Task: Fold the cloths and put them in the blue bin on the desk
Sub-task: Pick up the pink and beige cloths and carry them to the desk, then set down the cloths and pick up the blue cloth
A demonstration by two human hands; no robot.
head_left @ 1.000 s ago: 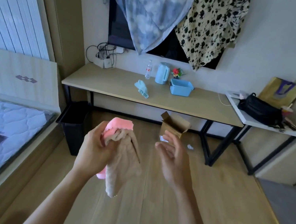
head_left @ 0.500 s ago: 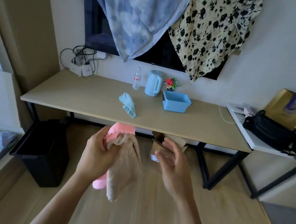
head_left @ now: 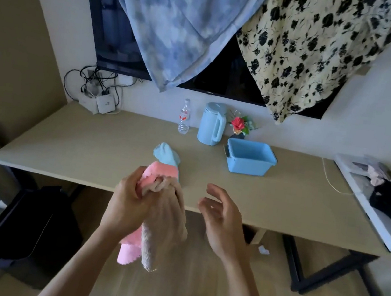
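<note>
**Two cloths carried to the worktop, one free hand kept ready**

On the left, a pink cloth (head_left: 157, 174) and a beige cloth (head_left: 161, 234) are bunched together in the left hand (head_left: 127, 203), whose grip is closed around their upper ends so that the rest hangs loose below; held this way, both can be carried at once. A blue cloth (head_left: 166, 155) lies unfolded on the worktop (head_left: 87, 152), just behind the pink one. The right hand (head_left: 221, 222) is held beside the bundle, its grip spread and holding nothing, probably kept free to pull one cloth out for folding. Further right, the bin (head_left: 251, 160) stands on the worktop, apparently empty, well apart from the hands.
</note>
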